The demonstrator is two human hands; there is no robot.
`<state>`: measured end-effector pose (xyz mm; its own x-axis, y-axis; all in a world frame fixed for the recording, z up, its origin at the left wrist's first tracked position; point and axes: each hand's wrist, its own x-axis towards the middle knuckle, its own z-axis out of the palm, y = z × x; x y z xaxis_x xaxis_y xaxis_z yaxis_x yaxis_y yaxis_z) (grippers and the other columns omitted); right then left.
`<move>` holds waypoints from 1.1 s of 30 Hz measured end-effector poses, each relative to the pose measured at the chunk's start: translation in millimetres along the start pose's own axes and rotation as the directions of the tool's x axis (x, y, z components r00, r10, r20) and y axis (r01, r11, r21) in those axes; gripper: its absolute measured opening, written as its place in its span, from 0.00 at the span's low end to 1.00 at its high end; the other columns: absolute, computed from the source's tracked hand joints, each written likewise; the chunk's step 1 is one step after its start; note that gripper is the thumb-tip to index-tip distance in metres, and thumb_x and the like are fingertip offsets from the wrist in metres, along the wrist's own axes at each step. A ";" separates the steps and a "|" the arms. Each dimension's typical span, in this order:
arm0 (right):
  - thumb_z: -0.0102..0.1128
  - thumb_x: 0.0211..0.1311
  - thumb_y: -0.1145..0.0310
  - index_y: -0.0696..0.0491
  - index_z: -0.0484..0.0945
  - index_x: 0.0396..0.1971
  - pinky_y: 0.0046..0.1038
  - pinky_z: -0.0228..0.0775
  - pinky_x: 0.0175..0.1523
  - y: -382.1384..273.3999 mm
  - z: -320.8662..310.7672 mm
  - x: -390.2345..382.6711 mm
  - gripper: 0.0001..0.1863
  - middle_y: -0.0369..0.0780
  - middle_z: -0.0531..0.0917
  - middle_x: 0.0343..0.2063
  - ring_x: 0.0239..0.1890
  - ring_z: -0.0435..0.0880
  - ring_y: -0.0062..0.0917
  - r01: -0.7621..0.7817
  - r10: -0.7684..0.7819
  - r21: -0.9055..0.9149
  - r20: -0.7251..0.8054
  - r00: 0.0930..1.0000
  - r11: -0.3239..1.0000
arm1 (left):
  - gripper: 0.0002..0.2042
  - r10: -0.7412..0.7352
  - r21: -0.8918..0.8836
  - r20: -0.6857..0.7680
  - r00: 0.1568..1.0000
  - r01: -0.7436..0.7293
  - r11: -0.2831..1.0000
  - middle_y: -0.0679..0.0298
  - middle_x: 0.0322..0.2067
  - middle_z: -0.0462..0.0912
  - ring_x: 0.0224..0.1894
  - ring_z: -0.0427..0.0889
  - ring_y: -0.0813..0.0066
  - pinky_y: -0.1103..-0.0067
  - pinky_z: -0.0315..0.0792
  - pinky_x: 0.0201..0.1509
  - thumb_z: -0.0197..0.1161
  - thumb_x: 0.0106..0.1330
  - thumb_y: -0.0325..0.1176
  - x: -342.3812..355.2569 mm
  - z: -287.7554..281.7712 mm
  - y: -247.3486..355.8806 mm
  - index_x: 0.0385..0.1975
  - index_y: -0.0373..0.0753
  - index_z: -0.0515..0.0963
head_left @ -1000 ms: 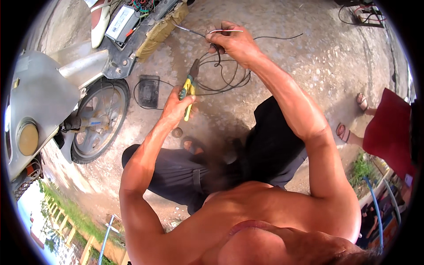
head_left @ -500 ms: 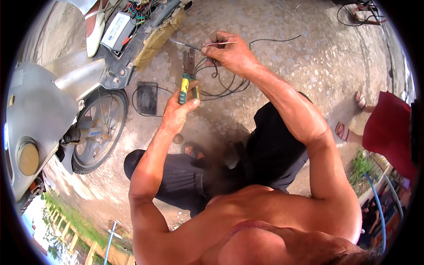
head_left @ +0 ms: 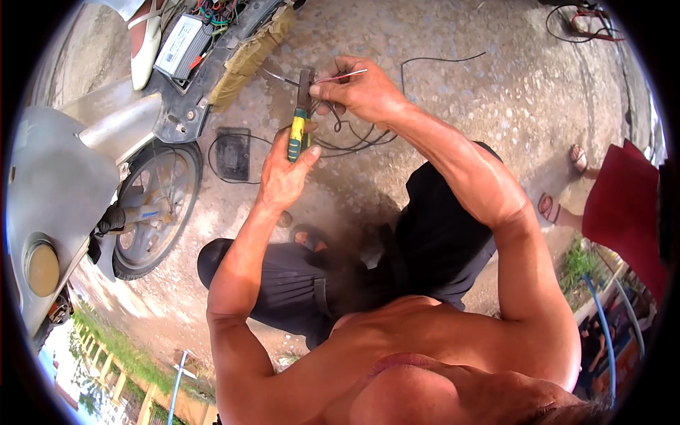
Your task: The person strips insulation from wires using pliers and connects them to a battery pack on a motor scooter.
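My left hand (head_left: 285,170) is closed round the yellow-and-green handles of a pair of pliers (head_left: 304,92), whose dark jaws point away from me. Just right of the jaws, my right hand (head_left: 361,88) pinches a black cable (head_left: 336,117). A thin whitish wire end (head_left: 278,75) reaches out left past the jaws, which seem to be closed across the cable. A red and white strand (head_left: 353,73) sticks out to the right over my right fingers. Below my right hand the cable hangs in loops toward the ground.
At left stands a grey scooter with a wheel (head_left: 157,212) and an opened deck holding a silver box (head_left: 183,47) and coloured wires. A black flat pad (head_left: 233,154) lies on the ground. People's feet show at upper left (head_left: 146,49) and right (head_left: 545,207).
The pliers' handles have come together, and the jaws now meet the cable beside my right fingers. My right hand has shifted slightly left.
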<state>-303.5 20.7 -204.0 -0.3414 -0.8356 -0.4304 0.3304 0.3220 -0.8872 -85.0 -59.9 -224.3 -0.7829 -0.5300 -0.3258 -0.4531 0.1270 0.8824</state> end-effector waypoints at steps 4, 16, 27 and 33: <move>0.70 0.64 0.69 0.60 0.78 0.39 0.20 0.70 0.26 6.9 -3.1 4.1 0.12 0.40 0.86 0.31 0.29 0.87 0.19 0.003 -0.005 0.061 0.022 1.000 0.998 | 0.19 -0.063 0.083 0.005 0.998 0.062 0.995 0.65 0.32 0.80 0.33 0.78 0.78 0.78 0.74 0.40 0.68 0.67 0.43 0.4 -1.8 -1.3 0.48 0.35 0.76; 0.69 0.63 0.71 0.59 0.79 0.38 0.20 0.69 0.29 11.7 -8.1 6.1 0.09 0.39 0.85 0.29 0.26 0.81 0.18 -0.046 0.048 0.186 -0.005 0.999 0.981 | 0.20 -0.242 -0.174 -0.012 0.970 0.236 0.956 0.64 0.24 0.80 0.23 0.77 0.79 0.79 0.72 0.25 0.62 0.73 0.47 -4.5 7.9 13.9 0.43 0.33 0.76; 0.63 0.70 0.68 0.59 0.82 0.39 0.19 0.60 0.25 -6.9 -7.4 -6.3 0.08 0.36 0.82 0.28 0.22 0.70 0.13 -0.260 0.210 0.266 0.204 0.956 0.928 | 0.23 0.017 0.126 -0.117 0.993 -0.002 0.992 0.66 0.18 0.75 0.23 0.73 0.78 0.76 0.69 0.28 0.65 0.69 0.51 -3.1 0.0 2.8 0.30 0.33 0.74; 0.61 0.71 0.61 0.58 0.83 0.38 0.19 0.56 0.24 6.0 -0.7 -2.8 0.13 0.32 0.78 0.24 0.21 0.67 0.12 -0.189 0.165 0.132 0.176 0.970 0.973 | 0.22 0.120 0.248 -0.147 0.982 -0.080 0.965 0.66 0.19 0.76 0.23 0.75 0.77 0.76 0.71 0.28 0.66 0.69 0.50 -6.3 0.4 8.9 0.34 0.32 0.75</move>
<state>-301.2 25.3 -208.2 -0.1218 -0.8362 -0.5347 0.5026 0.4126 -0.7597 -84.3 -55.0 -214.5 -0.7601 -0.6287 -0.1642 -0.4803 0.3734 0.7937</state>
